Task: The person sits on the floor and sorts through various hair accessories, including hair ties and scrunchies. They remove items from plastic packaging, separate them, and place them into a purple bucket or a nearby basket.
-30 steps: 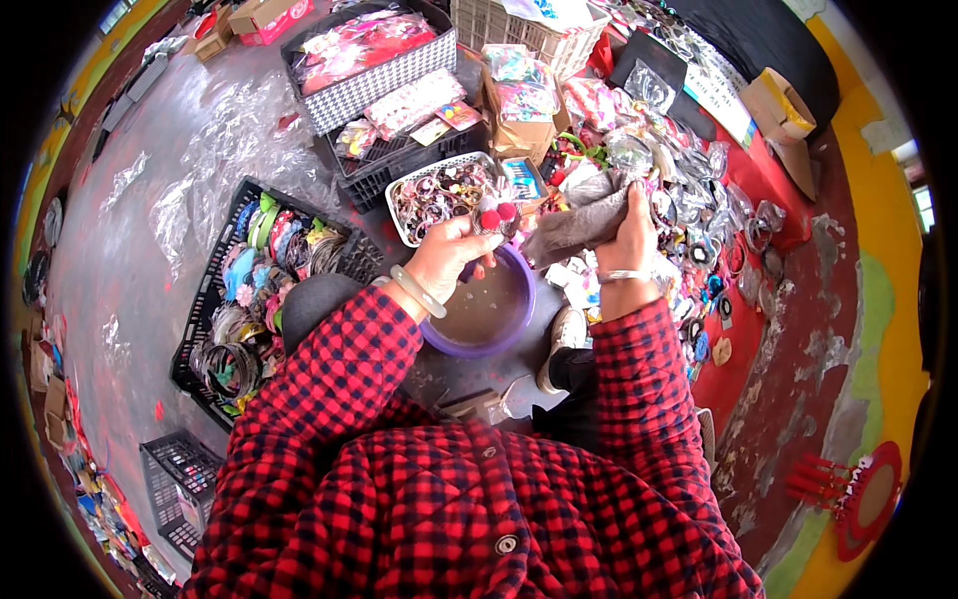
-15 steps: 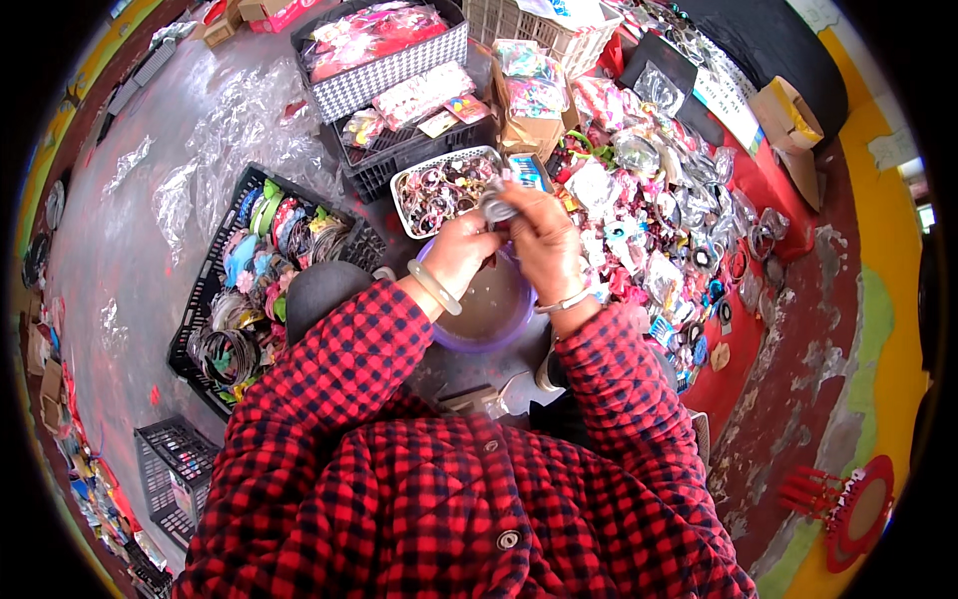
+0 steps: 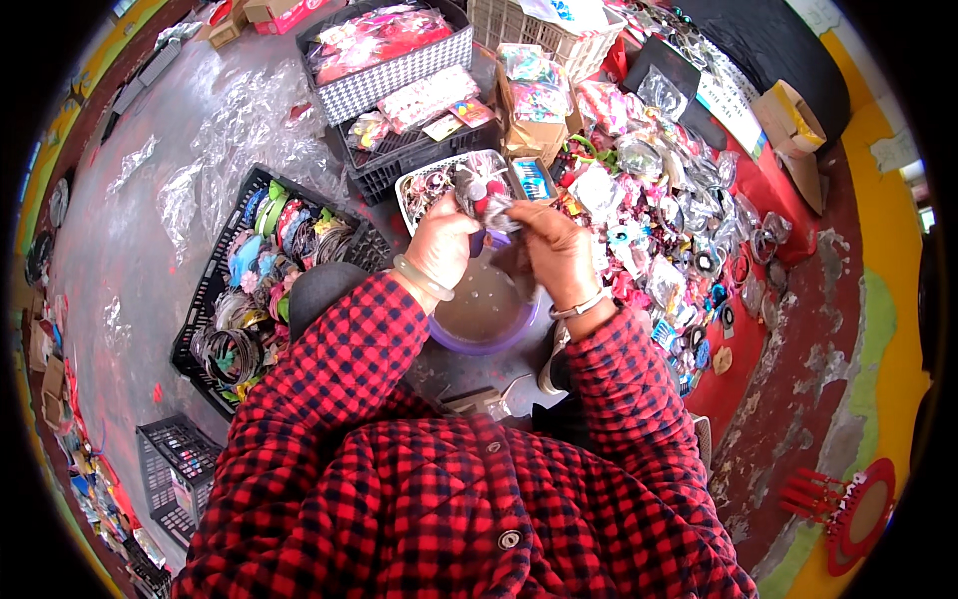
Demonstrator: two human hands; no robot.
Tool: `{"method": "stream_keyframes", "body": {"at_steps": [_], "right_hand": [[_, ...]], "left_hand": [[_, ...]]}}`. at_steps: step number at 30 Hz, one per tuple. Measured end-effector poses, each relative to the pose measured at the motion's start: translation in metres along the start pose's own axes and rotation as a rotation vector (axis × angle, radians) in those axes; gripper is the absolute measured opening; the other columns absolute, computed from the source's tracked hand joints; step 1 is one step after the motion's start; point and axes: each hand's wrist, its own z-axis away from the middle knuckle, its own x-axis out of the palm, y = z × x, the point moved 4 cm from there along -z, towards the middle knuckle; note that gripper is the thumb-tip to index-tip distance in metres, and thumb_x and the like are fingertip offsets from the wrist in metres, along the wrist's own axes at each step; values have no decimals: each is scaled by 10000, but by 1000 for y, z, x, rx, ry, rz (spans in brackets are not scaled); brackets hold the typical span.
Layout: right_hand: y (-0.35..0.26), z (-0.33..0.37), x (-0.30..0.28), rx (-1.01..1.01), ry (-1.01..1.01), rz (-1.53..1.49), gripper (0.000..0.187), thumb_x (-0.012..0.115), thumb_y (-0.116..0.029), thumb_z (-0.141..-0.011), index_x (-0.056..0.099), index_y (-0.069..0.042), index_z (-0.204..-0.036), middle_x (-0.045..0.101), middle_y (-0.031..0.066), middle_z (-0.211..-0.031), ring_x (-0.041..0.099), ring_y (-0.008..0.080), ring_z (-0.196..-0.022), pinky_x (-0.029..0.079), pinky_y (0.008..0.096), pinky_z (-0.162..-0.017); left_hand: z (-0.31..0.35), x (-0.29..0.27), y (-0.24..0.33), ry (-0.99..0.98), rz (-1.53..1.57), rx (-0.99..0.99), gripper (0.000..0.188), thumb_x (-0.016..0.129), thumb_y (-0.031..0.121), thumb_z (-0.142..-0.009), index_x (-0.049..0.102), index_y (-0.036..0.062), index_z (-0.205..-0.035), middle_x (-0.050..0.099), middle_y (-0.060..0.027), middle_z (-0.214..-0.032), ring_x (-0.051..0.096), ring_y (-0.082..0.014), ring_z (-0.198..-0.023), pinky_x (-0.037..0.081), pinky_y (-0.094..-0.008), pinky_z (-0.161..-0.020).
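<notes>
Above a purple basin (image 3: pixel 487 346) of murky water, both hands meet at a small grey hair accessory with dark red round bits (image 3: pixel 480 190). My left hand (image 3: pixel 441 245) is closed on its near left side, a pale bangle at the wrist. The fingers of my right hand (image 3: pixel 559 258) pinch its right side, and a brownish cloth-like piece (image 3: pixel 517 264) hangs under them, blurred. Just beyond the hands stands a white basket (image 3: pixel 403 203) of hair ties, partly hidden by the accessory.
To the left, a black crate (image 3: pixel 185 344) holds many headbands. Stacked crates (image 3: pixel 394 78) and an open carton (image 3: pixel 540 135) stand ahead. A heap of hair accessories (image 3: pixel 649 225) spreads over red cloth on the right. Crumpled clear plastic (image 3: pixel 239 125) lies on the floor.
The grey accessory has shifted slightly left and shows its red bits. My right hand has moved lower and right, with the brownish piece now visible under it.
</notes>
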Motion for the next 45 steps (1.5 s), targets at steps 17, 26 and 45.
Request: {"method": "stream_keyframes", "body": {"at_steps": [17, 26, 45], "right_hand": [[20, -16, -33, 136, 246, 65, 205, 607, 42, -709, 633, -4, -907, 613, 118, -882, 590, 210, -835, 470, 294, -731], [-10, -18, -4, 15, 69, -195, 97, 578, 69, -778, 558, 22, -861, 541, 20, -831, 495, 72, -730, 414, 197, -623], [5, -12, -9, 54, 175, 52, 163, 600, 17, -766, 651, -8, -919, 583, 85, -821, 567, 174, -761, 452, 250, -701]], "left_hand": [[7, 16, 6, 27, -248, -8, 265, 583, 209, -857, 549, 61, -1074, 564, 31, -890, 507, -56, -776, 419, -205, -612], [11, 14, -16, -169, -374, -56, 346, 584, 46, -830, 509, 18, -1166, 574, 0, -980, 531, -69, -884, 434, -221, -797], [17, 15, -15, -251, -728, -180, 225, 602, 192, -831, 551, 58, -1005, 523, 43, -780, 449, -33, -635, 373, -192, -561]]}}
